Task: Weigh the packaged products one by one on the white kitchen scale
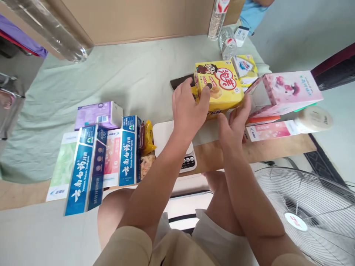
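My left hand (188, 107) is closed on the left side of a yellow snack box (222, 83) with a cartoon face, thumb on its front. At the box's lower right corner sits my right hand (235, 123), fingers curled against it and close to a pink carton (285, 92) lying on its side. Under my left forearm lies a white kitchen scale (163, 136) with dark buttons. The box stands on a table covered by a pale green cloth (116, 77).
Blue toothpaste boxes (88, 166) and a purple box (98, 114) lie at the left, with snack packets (146, 138) beside them. Plastic bottles (227, 42) stand at the back, a white lid (313, 118) at the right. A floor fan (307, 210) is at lower right.
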Available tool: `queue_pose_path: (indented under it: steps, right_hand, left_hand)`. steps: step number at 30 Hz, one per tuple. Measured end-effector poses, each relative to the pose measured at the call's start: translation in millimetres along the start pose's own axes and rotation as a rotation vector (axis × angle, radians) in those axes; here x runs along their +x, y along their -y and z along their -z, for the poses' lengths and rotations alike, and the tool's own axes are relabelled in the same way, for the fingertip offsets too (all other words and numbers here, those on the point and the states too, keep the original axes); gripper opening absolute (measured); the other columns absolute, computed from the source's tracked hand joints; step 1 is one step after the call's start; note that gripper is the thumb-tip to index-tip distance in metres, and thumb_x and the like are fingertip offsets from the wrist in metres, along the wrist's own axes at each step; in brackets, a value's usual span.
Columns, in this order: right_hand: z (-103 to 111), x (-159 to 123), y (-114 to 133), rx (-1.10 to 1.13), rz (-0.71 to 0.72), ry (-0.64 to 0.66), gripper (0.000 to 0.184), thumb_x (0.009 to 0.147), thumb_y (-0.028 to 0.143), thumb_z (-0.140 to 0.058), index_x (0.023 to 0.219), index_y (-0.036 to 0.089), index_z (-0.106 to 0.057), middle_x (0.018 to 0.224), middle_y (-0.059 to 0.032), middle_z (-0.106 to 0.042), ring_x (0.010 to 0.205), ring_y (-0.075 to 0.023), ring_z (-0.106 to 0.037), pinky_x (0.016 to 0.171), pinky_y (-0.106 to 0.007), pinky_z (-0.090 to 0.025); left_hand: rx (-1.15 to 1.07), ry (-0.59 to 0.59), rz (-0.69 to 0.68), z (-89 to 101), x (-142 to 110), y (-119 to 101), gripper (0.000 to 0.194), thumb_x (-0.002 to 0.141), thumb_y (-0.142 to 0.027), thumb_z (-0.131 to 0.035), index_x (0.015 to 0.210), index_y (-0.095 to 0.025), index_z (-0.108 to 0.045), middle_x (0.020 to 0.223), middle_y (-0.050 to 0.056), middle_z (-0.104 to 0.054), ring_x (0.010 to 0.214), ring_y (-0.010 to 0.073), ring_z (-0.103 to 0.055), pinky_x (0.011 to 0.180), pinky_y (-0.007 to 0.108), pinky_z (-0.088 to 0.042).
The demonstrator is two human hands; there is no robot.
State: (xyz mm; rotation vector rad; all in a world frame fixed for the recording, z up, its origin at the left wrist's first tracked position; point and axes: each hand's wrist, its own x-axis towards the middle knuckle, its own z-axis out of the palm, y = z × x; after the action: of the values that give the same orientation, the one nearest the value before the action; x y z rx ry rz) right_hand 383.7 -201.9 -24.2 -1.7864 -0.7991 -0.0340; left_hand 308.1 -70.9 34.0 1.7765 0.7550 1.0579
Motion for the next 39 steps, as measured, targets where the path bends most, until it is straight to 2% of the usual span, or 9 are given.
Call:
queue_pose_path:
  steps: [4,8,13,17,21,25,30,34,39]
  right_hand:
    - [0,-3,8,0.051,-0.085,-0.025,0.085,0.092,0.028,-0.056,0.166,0.035,-0.015,0.175,-0.012,-0.027,0.164,-0.0298,-0.032,0.127,-0.064,-0.038]
    - [2,-7,16,0.066,-0.006,-0.031,0.072,0.094,0.035,-0.051,0.16,0.035,-0.024,0.166,-0.0128,-0.037,0.147,-0.0299,-0.051,0.117,-0.059,-0.05]
    - [-6,-31,31,0.175,0.093,-0.029,0.039,0.098,0.049,-0.044,0.133,0.033,-0.037,0.129,-0.0114,-0.051,0.117,-0.0254,-0.065,0.098,-0.049,-0.06]
    - [-13,-64,46,0.272,0.079,0.074,0.036,0.096,0.055,-0.053,0.121,0.031,-0.045,0.116,-0.0078,-0.054,0.104,-0.0234,-0.066,0.087,-0.042,-0.061]
    - [-15,-89,47,0.251,-0.036,0.266,0.037,0.093,0.046,-0.063,0.123,0.027,-0.051,0.117,-0.0069,-0.062,0.097,-0.0198,-0.069,0.075,-0.033,-0.058]
    - [-14,-95,37,0.087,-0.043,0.279,0.043,0.089,0.047,-0.066,0.123,0.025,-0.053,0.118,-0.0071,-0.065,0.096,-0.0208,-0.068,0.078,-0.037,-0.056]
    - [-11,-89,32,-0.065,0.062,0.248,0.044,0.086,0.05,-0.068,0.121,0.024,-0.06,0.102,-0.0044,-0.065,0.084,-0.0204,-0.064,0.074,-0.038,-0.052]
    - [-9,-83,29,-0.027,0.135,0.168,0.037,0.088,0.048,-0.066,0.115,0.023,-0.064,0.089,-0.0011,-0.06,0.071,-0.0165,-0.054,0.068,-0.035,-0.047]
    - [-12,-76,24,0.082,0.039,0.121,0.033,0.093,0.049,-0.059,0.114,0.024,-0.065,0.088,-0.0007,-0.06,0.077,-0.018,-0.058,0.07,-0.034,-0.047]
  left_hand:
    - [0.125,0.062,-0.001,-13.5,3,9,0.018,0.097,-0.038,-0.067,0.107,-0.023,-0.068,0.122,0.015,-0.073,0.135,0.0369,-0.054,0.124,0.056,-0.035]
    - [0.113,0.078,-0.012,1.0,-16,-4,0.017,0.101,-0.033,-0.057,0.107,-0.022,-0.069,0.118,0.013,-0.076,0.125,0.0336,-0.062,0.119,0.052,-0.043]
    - [0.052,-0.026,-0.059,57.3,-67,-25,0.025,0.103,-0.028,-0.055,0.127,-0.025,-0.061,0.13,0.012,-0.07,0.123,0.0252,-0.066,0.106,0.037,-0.054]
    - [0.155,-0.024,-0.005,110.3,-118,-24,0.033,0.104,-0.035,-0.054,0.134,-0.023,-0.059,0.13,0.013,-0.068,0.12,0.0246,-0.067,0.101,0.038,-0.059]
    - [0.287,-0.005,0.072,138.5,-144,-9,0.039,0.102,-0.033,-0.055,0.138,-0.019,-0.06,0.134,0.016,-0.069,0.123,0.0265,-0.069,0.104,0.042,-0.061]
    - [0.339,0.021,0.099,143.5,-145,1,0.045,0.1,-0.031,-0.054,0.14,-0.013,-0.062,0.141,0.02,-0.07,0.133,0.0317,-0.068,0.114,0.049,-0.057]
    - [0.293,0.042,0.176,147.5,-146,4,0.04,0.1,-0.03,-0.056,0.136,-0.017,-0.068,0.133,0.015,-0.078,0.121,0.0303,-0.077,0.108,0.047,-0.062]
    - [0.243,-0.031,0.165,152.1,-146,8,0.038,0.1,-0.031,-0.059,0.134,-0.017,-0.07,0.132,0.014,-0.079,0.12,0.0283,-0.078,0.108,0.045,-0.063]
    - [0.202,-0.012,0.181,155.6,-143,10,0.04,0.1,-0.034,-0.061,0.136,-0.019,-0.069,0.138,0.013,-0.076,0.126,0.0279,-0.075,0.115,0.045,-0.059]
